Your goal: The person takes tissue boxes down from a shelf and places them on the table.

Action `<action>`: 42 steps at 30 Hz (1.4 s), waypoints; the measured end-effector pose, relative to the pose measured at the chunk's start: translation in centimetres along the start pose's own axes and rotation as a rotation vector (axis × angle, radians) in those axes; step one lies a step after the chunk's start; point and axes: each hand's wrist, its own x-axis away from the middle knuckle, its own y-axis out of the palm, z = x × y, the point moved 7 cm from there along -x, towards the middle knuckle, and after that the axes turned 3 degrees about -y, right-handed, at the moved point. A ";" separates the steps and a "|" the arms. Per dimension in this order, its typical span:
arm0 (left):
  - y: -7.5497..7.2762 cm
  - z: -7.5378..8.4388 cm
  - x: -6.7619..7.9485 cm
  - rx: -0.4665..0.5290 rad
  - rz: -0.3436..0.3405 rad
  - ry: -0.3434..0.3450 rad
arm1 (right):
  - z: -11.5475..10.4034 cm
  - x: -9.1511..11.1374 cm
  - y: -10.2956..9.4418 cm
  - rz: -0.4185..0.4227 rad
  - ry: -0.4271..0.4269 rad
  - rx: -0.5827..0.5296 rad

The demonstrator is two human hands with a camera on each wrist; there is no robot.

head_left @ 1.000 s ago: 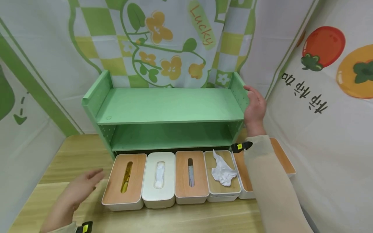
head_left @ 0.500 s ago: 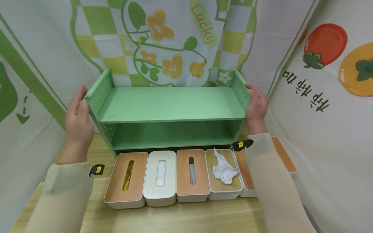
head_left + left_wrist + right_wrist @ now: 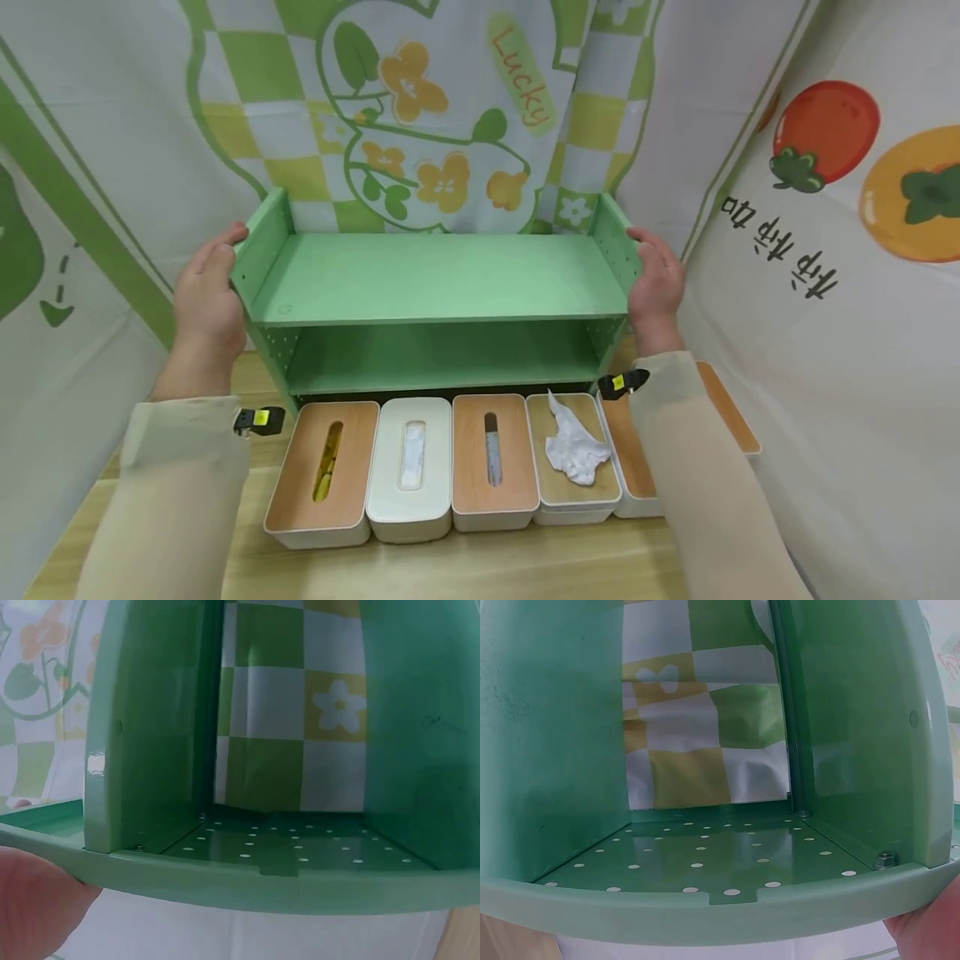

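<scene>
A light green two-level shelf (image 3: 442, 275) stands behind a row of boxes. My left hand (image 3: 210, 304) holds its left side panel from outside, fingertips showing over the upper edge. On the opposite side my right hand (image 3: 656, 287) holds the right side panel, fingertips likewise at the upper edge. The left wrist view looks into the lower compartment, whose perforated side panel (image 3: 315, 851) runs along the bottom, with part of the hand (image 3: 37, 904) against its outer face. In the right wrist view, metal nuts (image 3: 886, 859) sit at the board's corner, and a bit of the hand (image 3: 930, 930) shows.
Tissue boxes stand before the shelf on the wooden table (image 3: 450, 571): a wood-topped box (image 3: 292, 492), a white box (image 3: 435, 500), another wood-topped box (image 3: 513, 467) and one with a crumpled tissue (image 3: 577, 450). Another box (image 3: 626, 442) is partly behind the right sleeve. Printed curtains (image 3: 750, 333) enclose the table.
My left hand has risen from beside the leftmost box to the shelf's left side panel and closed in on its edge. My right hand stays on the right panel.
</scene>
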 end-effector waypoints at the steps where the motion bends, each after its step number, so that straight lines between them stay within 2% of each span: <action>1: 0.0 0.0 0.1 0.006 0.002 -0.003 | 0.0 0.1 -0.1 -0.001 0.002 -0.001; 7: 0.3 -0.2 0.2 -0.135 0.004 -0.003 | -0.2 0.4 -0.2 0.006 -0.010 -0.003; 13: 0.1 0.0 0.4 -0.240 0.014 0.036 | -0.1 0.3 0.0 0.001 0.003 0.012; 29: 0.0 0.0 0.1 -0.270 0.013 -0.015 | 0.1 0.0 0.3 0.006 -0.017 -0.033; 35: 0.1 -0.2 0.2 -0.186 0.012 -0.041 | 0.1 0.1 0.2 0.022 -0.014 -0.044; 39: 0.0 -0.2 0.4 -0.279 0.020 -0.037 | -0.1 0.1 0.3 0.005 -0.005 -0.044; 42: 0.6 0.1 0.6 -0.376 0.018 -0.024 | -0.2 -0.1 -0.1 0.009 -0.004 -0.019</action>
